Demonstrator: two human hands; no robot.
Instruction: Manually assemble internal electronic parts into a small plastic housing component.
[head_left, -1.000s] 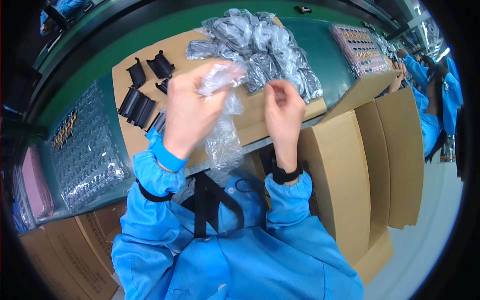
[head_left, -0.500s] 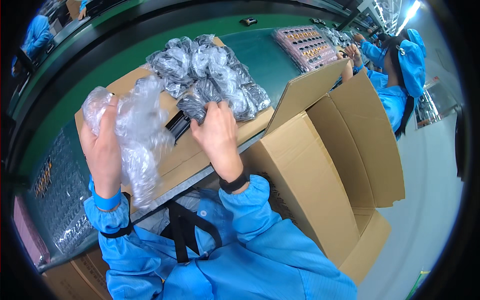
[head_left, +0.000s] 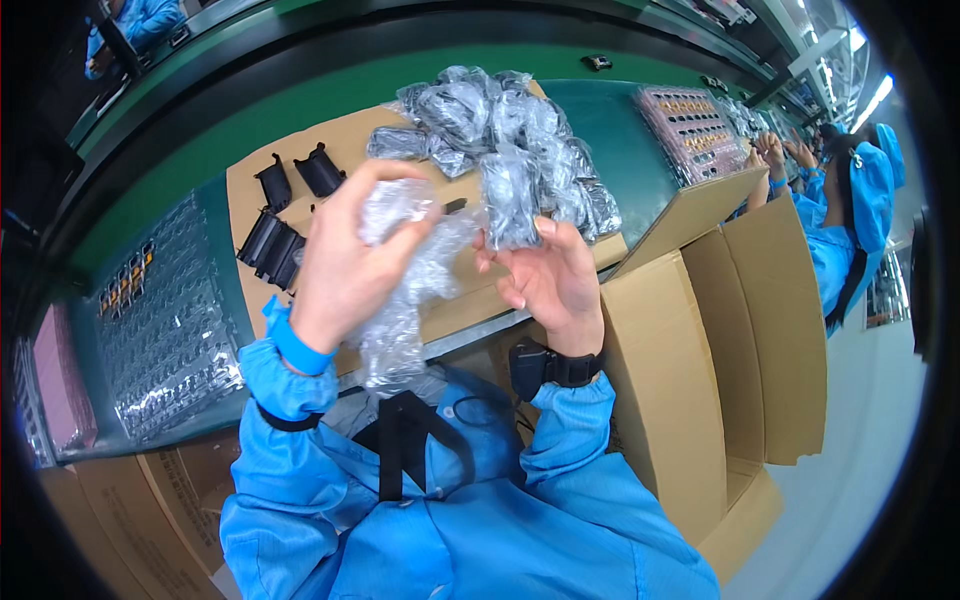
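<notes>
My left hand (head_left: 345,262) is closed around a crumpled clear bubble-wrap bag (head_left: 405,290) that hangs down in front of my chest. My right hand (head_left: 548,280) is raised beside it, holding a wrapped dark part (head_left: 508,200) by its lower end, fingers partly spread. Both hands hover over a cardboard sheet (head_left: 340,140) on the green bench. Behind them lies a pile of dark parts in clear bags (head_left: 500,125). Several bare black plastic parts (head_left: 285,215) lie on the cardboard to the left.
A clear blister tray (head_left: 165,320) sits at the left, a pink tray (head_left: 60,380) beyond it. An open cardboard box (head_left: 720,330) stands at my right. Another tray of small parts (head_left: 690,125) lies far right, where a person in blue (head_left: 850,220) works.
My left hand swung back from the far left to the centre with the bubble-wrap bag. My right hand lifted off the pile with a wrapped part and came close to the left.
</notes>
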